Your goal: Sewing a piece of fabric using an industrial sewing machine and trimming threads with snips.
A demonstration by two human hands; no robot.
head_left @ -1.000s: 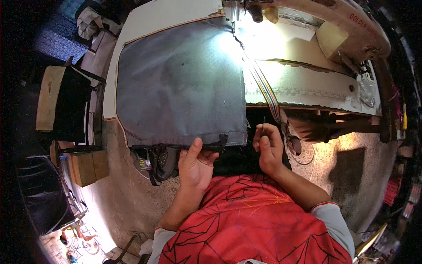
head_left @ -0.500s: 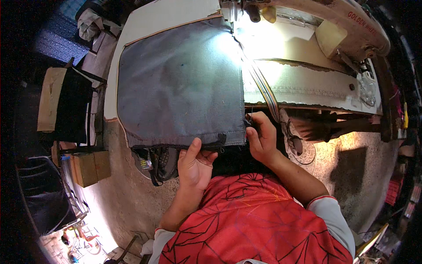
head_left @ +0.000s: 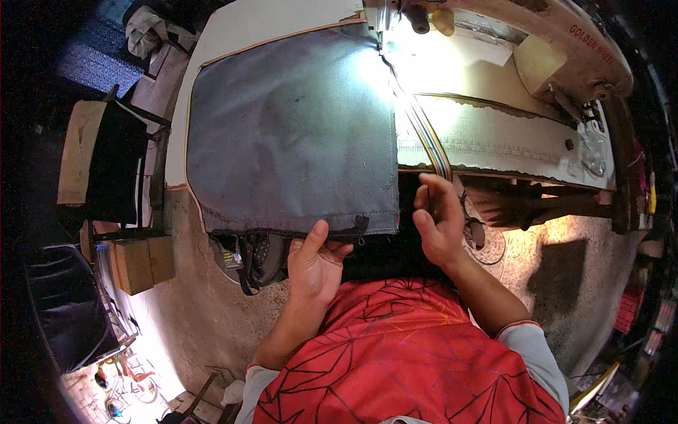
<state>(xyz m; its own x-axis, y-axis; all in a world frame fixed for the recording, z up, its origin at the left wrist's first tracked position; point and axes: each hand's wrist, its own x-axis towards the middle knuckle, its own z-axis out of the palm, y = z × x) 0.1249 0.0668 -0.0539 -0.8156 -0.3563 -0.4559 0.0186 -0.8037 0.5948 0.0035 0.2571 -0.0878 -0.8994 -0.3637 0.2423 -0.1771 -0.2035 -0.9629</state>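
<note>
A large dark grey fabric panel point(head_left: 289, 134) lies over the front of the sewing table, its far right corner by the needle area of a sewing machine point(head_left: 565, 42). My left hand point(head_left: 316, 268) pinches the near hemmed edge, thumb on top and fingers beneath. A dark strip shows along that hem, with a loose thread near its right end. My right hand point(head_left: 443, 222) is raised just right of the panel, thumb apart from loosely curled fingers, with nothing visible in it. Behind its fingertips hangs a striped tape point(head_left: 427, 134) that runs down from the needle area; whether they touch, I cannot tell.
The white tabletop point(head_left: 494, 134) carries a printed ruler scale and a ragged front edge. A bright lamp glare hides detail at the needle. A cardboard box point(head_left: 141, 265) sits at the left. Under the panel is a dark bag point(head_left: 268, 261). A round pedal-like part stands on the floor at right.
My right hand has left the panel's right edge and moved right, its fingers opening; the small dark thing at its fingertips is out of sight. My left hand keeps its hold.
</note>
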